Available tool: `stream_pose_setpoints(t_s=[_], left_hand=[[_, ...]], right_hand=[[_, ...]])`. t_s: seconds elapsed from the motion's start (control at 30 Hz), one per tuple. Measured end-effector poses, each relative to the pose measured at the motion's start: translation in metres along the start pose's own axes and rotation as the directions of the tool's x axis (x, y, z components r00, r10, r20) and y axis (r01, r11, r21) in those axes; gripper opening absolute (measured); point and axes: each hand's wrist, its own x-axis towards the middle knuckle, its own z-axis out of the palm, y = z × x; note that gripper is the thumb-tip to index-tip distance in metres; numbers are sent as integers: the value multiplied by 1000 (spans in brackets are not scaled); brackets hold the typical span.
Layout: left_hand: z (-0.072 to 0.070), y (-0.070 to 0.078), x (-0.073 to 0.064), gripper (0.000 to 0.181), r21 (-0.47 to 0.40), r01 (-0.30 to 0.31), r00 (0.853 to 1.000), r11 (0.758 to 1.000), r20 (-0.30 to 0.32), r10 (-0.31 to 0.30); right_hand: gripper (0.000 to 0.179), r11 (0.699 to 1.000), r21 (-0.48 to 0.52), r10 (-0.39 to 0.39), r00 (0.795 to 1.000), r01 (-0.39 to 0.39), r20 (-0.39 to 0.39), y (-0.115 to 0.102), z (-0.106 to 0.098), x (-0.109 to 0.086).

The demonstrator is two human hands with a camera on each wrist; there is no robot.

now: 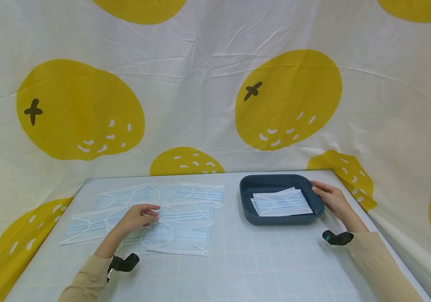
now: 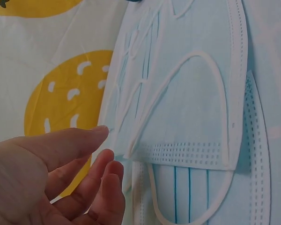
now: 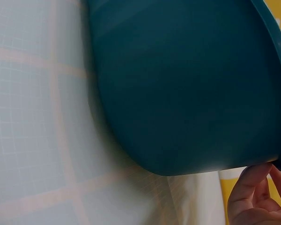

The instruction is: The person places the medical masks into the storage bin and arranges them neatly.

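Observation:
Several light-blue face masks (image 1: 183,239) with white ear loops lie spread and overlapping on the left part of the table. My left hand (image 1: 139,218) is over them, its fingers loosely bent and nothing between them. In the left wrist view, the thumb and fingers (image 2: 75,145) are apart, beside a mask (image 2: 187,108) and its ear loop. At the right stands a dark blue-green tray (image 1: 281,220) with a small pile of masks (image 1: 281,203) in it. My right hand (image 1: 334,202) grips the tray's right rim; the right wrist view has its fingers (image 3: 253,187) at that rim.
The pale, checked table (image 1: 245,264) meets a white cloth (image 1: 192,105) with yellow fruit prints along its back and sides. Each wrist carries a black camera; one is the left wrist camera (image 1: 124,263), the other the right wrist camera (image 1: 337,238).

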Motion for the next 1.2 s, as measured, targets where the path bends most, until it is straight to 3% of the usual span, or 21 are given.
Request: stream_pose_setpoints(t_s=[0.43, 0.67, 1.2], left_hand=[[-5, 1, 7, 46, 68, 40, 997, 997, 69, -45], [-3, -1, 12, 44, 100, 84, 993, 991, 75, -92], [4, -7, 5, 39, 116, 38, 998, 993, 36, -42]], right_hand=[[65, 1000, -8, 12, 1000, -12, -14, 0, -2, 0], [65, 1000, -21, 13, 1000, -13, -12, -1, -3, -2], [63, 999, 27, 19, 1000, -19, -6, -1, -1, 0]])
